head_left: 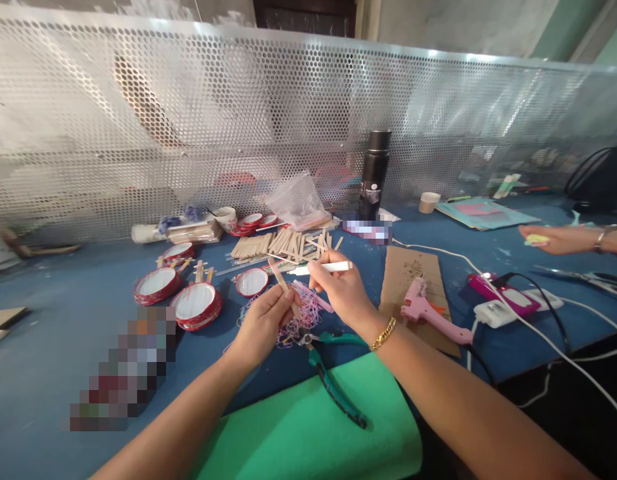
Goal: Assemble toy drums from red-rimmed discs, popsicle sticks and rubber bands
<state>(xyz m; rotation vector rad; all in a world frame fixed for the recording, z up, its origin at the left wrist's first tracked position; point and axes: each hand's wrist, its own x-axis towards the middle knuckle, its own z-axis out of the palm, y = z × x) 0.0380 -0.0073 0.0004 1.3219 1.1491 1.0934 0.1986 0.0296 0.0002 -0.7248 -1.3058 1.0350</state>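
Note:
Between the thumb and fingers of my left hand (pixel 269 315) is a wooden craft stick (pixel 278 277), tilted with its upper end free. My right hand (pixel 343 287) grips a white marker pen (pixel 335 267), its tip pointing left toward the stick, a small distance apart. Below the hands lies a tangle of pastel string (pixel 308 308). Teal-handled pliers (pixel 315 357) rest partly on a green sheet (pixel 313 427). Loose craft sticks (pixel 291 243) are heaped beyond my hands. Small red-rimmed drums (pixel 195 303) with white faces stand to the left.
On the right, a pink glue gun (pixel 428 310) lies on cardboard (pixel 395 277), near a power strip (pixel 495 312) with trailing cables. A black bottle (pixel 375 173) stands by the perforated metal screen (pixel 213 100). Another person's hand (pixel 553 239) reaches in at right, above scissors (pixel 588 277).

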